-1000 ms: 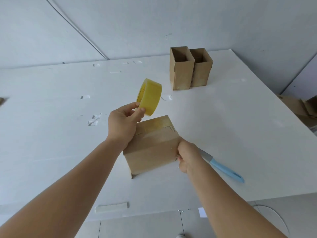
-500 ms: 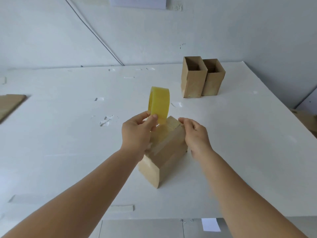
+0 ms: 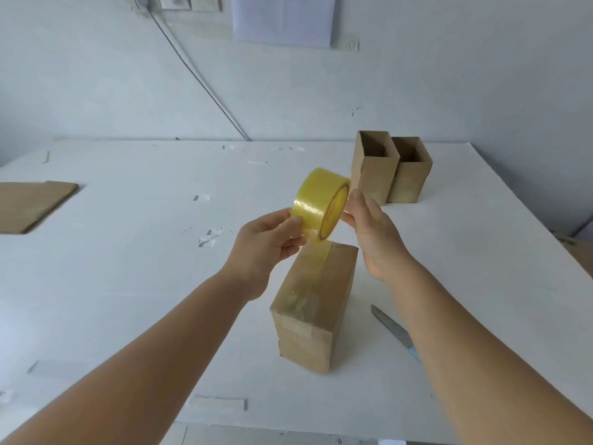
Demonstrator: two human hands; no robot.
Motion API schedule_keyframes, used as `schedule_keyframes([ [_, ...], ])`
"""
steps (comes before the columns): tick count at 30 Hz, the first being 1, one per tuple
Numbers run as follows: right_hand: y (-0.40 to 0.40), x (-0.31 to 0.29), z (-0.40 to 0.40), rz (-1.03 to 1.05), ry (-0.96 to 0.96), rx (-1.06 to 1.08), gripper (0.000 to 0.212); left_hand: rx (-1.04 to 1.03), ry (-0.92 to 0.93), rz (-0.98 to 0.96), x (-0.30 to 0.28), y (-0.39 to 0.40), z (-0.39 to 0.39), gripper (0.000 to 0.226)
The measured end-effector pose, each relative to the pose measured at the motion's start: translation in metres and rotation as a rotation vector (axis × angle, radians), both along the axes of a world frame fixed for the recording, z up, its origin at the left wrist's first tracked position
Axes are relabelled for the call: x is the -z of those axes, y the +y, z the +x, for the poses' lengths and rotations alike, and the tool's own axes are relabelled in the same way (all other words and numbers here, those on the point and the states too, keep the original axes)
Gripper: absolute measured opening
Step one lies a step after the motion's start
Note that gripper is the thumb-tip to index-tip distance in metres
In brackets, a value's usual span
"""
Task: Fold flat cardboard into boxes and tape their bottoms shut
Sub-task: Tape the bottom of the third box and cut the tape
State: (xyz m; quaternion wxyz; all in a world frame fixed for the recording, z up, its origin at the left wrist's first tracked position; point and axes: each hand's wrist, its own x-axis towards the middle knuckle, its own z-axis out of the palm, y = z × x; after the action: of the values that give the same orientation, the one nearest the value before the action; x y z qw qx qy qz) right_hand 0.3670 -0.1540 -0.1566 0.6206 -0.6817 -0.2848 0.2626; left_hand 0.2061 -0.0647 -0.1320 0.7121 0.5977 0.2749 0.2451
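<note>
A brown cardboard box [image 3: 313, 319] stands on the white table [image 3: 128, 284] with its taped bottom facing up; clear tape runs along the top seam and down the near side. A yellow tape roll [image 3: 321, 203] hovers above the box's far end. My left hand [image 3: 268, 239] pinches the roll's near edge between thumb and fingers. My right hand [image 3: 369, 229] holds the roll's right side with its fingertips. Neither hand touches the box.
Two open-topped cardboard boxes [image 3: 390, 168] stand side by side at the back right. Flat cardboard [image 3: 29, 205] lies at the far left. A knife with a blue handle [image 3: 393, 330] lies right of the box, partly under my right forearm. Tape scraps dot the table.
My right hand left the box and came up to the tape roll. The roll rose and tilted. The box now stands alone, turned with its long side toward me.
</note>
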Motion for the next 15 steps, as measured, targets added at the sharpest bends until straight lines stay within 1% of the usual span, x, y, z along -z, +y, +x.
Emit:
schedule_keyframes([
  [2,-0.004,-0.012,0.002,0.054,0.016,-0.033,0.077,0.084,0.019,0.003,-0.004,0.0,0.006,0.019],
  [4,-0.012,-0.019,0.006,0.105,0.076,-0.071,0.075,0.129,0.039,-0.007,-0.008,0.002,0.011,0.015],
  [6,-0.022,-0.025,0.01,0.157,0.152,-0.088,0.081,0.162,0.092,-0.017,-0.012,0.005,0.016,0.013],
  [8,-0.03,-0.03,0.013,0.203,0.182,-0.078,0.09,0.194,0.222,0.016,-0.018,0.008,0.021,0.011],
  [11,-0.038,-0.031,0.014,0.243,0.162,-0.087,0.083,0.261,0.404,0.064,-0.026,0.013,0.027,0.014],
  [14,-0.043,-0.029,0.017,0.245,0.14,-0.106,0.077,0.314,0.447,0.075,-0.029,0.018,0.031,0.011],
  [15,-0.044,-0.029,0.017,0.247,0.129,-0.106,0.069,0.322,0.443,0.067,-0.029,0.019,0.033,0.01],
])
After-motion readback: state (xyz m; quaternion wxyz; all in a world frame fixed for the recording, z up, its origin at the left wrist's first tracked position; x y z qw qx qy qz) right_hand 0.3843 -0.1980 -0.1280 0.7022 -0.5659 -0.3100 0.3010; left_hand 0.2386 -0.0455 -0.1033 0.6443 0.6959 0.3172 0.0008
